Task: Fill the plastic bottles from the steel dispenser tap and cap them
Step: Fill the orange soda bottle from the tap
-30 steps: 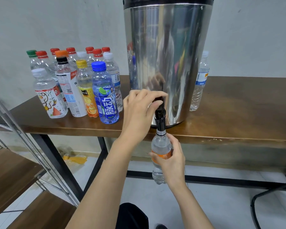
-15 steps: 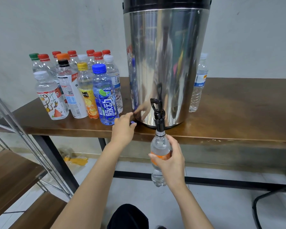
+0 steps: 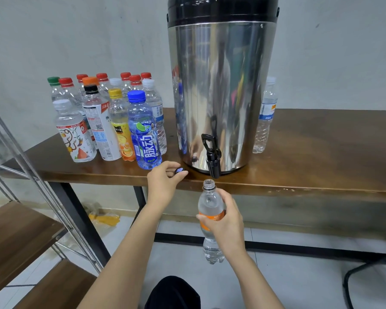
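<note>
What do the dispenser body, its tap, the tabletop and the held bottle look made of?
Dispenser body: polished steel, apparently; mirror-like reflections.
Tap: likely black plastic, moulded, dull sheen.
Tabletop: wood or veneer, brown grain, glossy; can't tell which.
Bottle in the right hand: clear thin plastic, see-through, ribbed base.

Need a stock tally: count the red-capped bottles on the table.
6 red-capped bottles, all left of the steel dispenser: one beside the green-capped bottle, five further right in the rear rows. Others may be hidden in the cluster.
</note>
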